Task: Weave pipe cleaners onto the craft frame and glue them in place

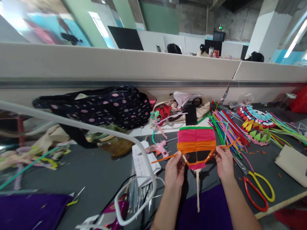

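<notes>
Upright, woven fan [196, 145], stick downward, orange strip [165, 157] crosswise, both hands [174, 168] [224, 163] pinched on it.

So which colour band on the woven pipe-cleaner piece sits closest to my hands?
The orange band: it runs below the pink band and thin green top edge, level with both the left hand and right hand.

Bright, even light fills the room, coming from long ceiling strip lamps [295, 40] at the upper right and a pale window-like glare at the upper left. The dark grey worktop [100, 172] takes only soft shadows; a faint one lies under the woven pink and orange pipe-cleaner square [196, 142]. The wide lens bends the grey partition wall [120, 64]. The left edge is smeared, and the white curved tube [72, 123] up close is out of focus.
</notes>
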A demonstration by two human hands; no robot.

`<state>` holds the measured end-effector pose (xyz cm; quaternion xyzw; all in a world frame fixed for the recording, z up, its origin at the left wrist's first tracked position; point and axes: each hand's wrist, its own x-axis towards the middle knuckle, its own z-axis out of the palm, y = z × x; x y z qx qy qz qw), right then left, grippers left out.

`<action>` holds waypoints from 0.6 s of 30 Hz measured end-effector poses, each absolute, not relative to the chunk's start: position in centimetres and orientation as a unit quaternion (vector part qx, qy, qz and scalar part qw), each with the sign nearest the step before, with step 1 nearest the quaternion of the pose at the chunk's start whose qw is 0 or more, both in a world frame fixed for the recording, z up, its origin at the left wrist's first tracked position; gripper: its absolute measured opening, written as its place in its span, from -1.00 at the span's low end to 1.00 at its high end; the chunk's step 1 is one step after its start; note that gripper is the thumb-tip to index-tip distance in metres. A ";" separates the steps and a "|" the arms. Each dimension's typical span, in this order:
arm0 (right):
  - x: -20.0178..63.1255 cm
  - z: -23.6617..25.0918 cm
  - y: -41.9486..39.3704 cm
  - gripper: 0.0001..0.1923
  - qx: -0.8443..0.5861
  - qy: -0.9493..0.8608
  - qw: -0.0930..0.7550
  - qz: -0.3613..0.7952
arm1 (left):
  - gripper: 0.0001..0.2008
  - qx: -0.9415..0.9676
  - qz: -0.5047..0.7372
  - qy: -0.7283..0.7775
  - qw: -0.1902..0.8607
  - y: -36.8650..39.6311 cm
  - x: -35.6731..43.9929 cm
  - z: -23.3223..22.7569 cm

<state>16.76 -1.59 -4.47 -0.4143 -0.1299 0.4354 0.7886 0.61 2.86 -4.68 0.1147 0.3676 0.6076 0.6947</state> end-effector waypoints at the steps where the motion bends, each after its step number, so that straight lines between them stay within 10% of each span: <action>1: 16.8 -4.4 -1.6 -0.75 -0.410 -0.130 0.789 0.439 | -0.91 0.116 0.608 0.367 0.694 2.8 0.6 -4.7; 18: 17.3 -5.5 -1.6 -0.69 -0.425 -0.148 0.789 0.418 | -0.77 0.183 0.649 0.337 0.658 1.8 1.1 -3.8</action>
